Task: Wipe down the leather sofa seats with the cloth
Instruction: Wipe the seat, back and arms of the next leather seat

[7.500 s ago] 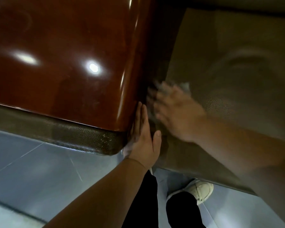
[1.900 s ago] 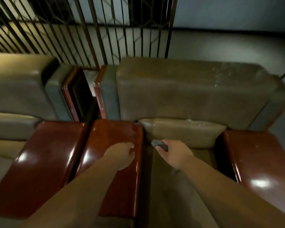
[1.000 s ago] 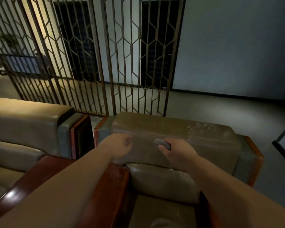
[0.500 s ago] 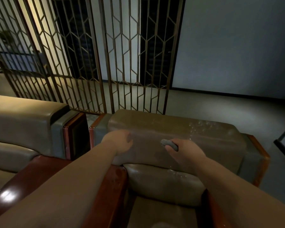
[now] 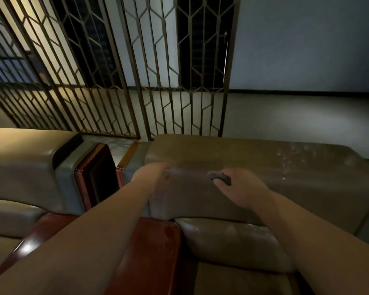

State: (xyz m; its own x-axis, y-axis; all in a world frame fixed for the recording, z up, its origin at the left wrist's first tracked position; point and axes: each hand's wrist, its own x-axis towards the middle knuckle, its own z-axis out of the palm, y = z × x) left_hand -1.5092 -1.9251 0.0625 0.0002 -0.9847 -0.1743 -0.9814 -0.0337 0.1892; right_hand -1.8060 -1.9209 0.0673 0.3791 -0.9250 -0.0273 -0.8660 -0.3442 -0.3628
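Both hands reach the brown leather sofa backrest [image 5: 243, 167]: right hand [image 5: 241, 191] grips a small grey cloth [image 5: 218, 177], left hand [image 5: 153, 177] is blurred (grip unclear); the bunched cloth may skip the spots.

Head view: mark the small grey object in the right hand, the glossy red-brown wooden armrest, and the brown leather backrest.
small grey object [image 5: 219, 177], head view, its exposed end.
glossy red-brown wooden armrest [image 5: 156, 248], head view, top face.
brown leather backrest [image 5: 254, 158], head view, top.
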